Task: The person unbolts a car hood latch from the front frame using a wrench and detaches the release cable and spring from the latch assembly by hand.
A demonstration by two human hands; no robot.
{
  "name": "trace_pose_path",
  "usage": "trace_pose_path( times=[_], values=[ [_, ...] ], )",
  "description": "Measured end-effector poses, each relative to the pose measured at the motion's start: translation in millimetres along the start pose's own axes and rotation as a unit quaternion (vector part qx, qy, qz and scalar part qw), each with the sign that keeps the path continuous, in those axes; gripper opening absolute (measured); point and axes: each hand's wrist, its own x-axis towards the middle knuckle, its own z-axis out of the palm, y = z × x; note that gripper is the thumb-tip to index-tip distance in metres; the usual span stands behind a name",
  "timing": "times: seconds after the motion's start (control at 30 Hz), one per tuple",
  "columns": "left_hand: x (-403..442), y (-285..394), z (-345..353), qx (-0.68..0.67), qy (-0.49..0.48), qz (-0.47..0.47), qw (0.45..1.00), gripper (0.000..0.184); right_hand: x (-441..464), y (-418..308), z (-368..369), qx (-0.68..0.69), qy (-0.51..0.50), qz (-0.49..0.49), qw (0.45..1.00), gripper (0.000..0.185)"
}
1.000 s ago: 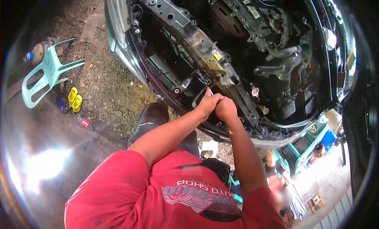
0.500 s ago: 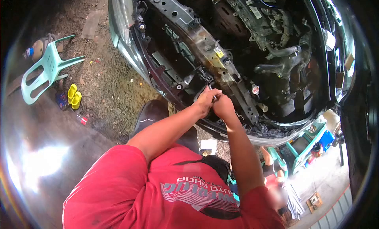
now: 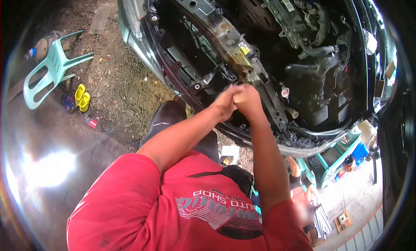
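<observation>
My left hand (image 3: pixel 225 104) and my right hand (image 3: pixel 248 99) meet over the front of an open car engine bay. Both are closed, with the fingers pressed together and partly smeared by motion. Whatever they hold is hidden between them. Just beyond the hands runs the metal radiator support bar (image 3: pixel 232 42), worn and brownish in its middle, with a yellow label (image 3: pixel 245 48) on it. The black front frame (image 3: pixel 173 69) of the car lies on the near side of my left hand.
The engine (image 3: pixel 299 25) and a black hose (image 3: pixel 303 70) lie to the right. A radiator cap (image 3: pixel 284 92) sits near my right hand. On the left are a green plastic chair (image 3: pixel 54 71) and yellow clogs (image 3: pixel 84 102). Another person (image 3: pixel 299 192) is at the lower right.
My hands have risen slightly and turned, the right one now higher against the left. A thin shiny metal piece seen between them before is now hidden. The view has shifted slightly.
</observation>
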Motion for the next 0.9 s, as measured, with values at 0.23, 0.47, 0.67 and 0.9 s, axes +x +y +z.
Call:
trace_pose_path(
  times=[0.23,0.47,0.67,0.9],
  values=[
    [-22.0,24.1,-5.3,-0.094,-0.119,-0.082,0.985,0.039,-15.3,-53.2,-17.0,-0.07,-0.075,0.085,0.991,0.037],
    [13.4,-5.0,-17.2,0.03,0.0,-0.108,0.994,0.028,-43.5,-1.3,8.9,-0.075,-0.038,0.05,0.995,0.028],
    [1.0,2.0,-7.1,0.084,-0.013,-0.041,0.996,0.073,-37.1,24.4,18.7,-0.106,0.021,-0.008,0.994,0.019],
    [9.2,-9.2,-8.7,0.202,-0.035,0.04,0.978,0.119,-9.6,67.5,50.4,-0.109,0.059,-0.007,0.992,0.018]
  ],
)
